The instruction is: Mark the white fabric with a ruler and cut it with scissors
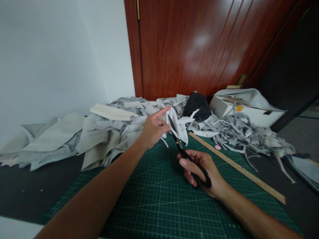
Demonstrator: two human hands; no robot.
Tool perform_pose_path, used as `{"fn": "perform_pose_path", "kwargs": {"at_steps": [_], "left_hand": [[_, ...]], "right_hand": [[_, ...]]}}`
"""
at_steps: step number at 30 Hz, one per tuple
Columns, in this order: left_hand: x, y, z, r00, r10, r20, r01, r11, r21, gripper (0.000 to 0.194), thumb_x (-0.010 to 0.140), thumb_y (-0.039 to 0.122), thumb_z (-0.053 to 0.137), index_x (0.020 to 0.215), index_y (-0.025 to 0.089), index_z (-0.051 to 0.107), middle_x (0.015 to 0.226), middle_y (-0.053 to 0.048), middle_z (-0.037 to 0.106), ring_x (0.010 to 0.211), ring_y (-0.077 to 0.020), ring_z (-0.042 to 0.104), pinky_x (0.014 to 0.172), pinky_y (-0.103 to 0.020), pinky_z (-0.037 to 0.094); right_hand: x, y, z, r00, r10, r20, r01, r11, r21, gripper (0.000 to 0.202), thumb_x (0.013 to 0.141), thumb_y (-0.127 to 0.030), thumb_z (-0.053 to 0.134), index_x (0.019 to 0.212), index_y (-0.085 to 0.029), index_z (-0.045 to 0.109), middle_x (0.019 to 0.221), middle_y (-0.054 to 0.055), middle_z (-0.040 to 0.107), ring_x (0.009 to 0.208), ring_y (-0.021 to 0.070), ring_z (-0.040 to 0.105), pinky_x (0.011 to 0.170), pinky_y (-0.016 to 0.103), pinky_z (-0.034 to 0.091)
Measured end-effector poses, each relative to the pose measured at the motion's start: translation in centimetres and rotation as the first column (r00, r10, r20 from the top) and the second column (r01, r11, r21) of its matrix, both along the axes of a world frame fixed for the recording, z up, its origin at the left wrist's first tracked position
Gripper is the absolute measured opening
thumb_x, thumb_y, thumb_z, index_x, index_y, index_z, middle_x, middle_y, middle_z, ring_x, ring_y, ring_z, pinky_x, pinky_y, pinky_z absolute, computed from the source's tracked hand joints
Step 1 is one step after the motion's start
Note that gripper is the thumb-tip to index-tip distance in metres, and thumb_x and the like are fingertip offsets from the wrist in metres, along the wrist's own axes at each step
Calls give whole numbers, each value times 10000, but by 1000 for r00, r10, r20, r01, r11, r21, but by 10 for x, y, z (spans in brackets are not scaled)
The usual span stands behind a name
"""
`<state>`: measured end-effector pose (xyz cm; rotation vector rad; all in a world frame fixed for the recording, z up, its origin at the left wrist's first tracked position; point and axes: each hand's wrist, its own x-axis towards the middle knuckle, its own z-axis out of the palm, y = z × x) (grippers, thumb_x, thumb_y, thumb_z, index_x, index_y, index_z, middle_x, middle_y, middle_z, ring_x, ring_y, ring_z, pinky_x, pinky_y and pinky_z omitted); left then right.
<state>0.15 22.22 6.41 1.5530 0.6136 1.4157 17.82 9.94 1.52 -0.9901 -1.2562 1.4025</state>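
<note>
Two bare hands cut a scrap of pale grey fabric with black-handled scissors above a green gridded cutting mat.

The left hand [153, 127] pinches the pale grey fabric scrap [179, 128] near the mat's far edge, its forefinger stretched out straight. The right hand [201, 172] has its fingers curled through the loops of the black-handled scissors [185, 154], blades parted around the scrap. A long wooden ruler [236, 167] lies along the green gridded cutting mat's [154, 199] right edge; heaped grey fabric offcuts [112, 132] crowd the far side.

We see a dark table [22, 192] bearing a green cutting mat [154, 202], a wooden ruler [236, 167] and heaped grey fabric scraps [99, 132].
</note>
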Motion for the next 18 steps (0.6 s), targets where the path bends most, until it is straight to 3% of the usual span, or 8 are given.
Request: {"fn": "perform_pose_path", "kwargs": {"at_steps": [6,18], "left_hand": [[1,-1,1,999,-15,38,15,1000,-6,764,668,54,732,1407,247,703,1495,-143,654,527,-28,532,497,-210,435],[3,-3,0,996,-72,49,72,997,1,769,681,47,723,1420,255,687,1570,-118,592,533,4,493,520,-178,477]], "right_hand": [[-1,0,1,999,-2,-36,3,1000,8,467,791,-540,910,911,-141,697,442,-65,569,320,59,431,334,152,300],[-2,-2,3,999,0,-38,0,1000,6,506,763,-565,921,892,-140,679,430,-73,549,311,52,415,333,148,289]]}}
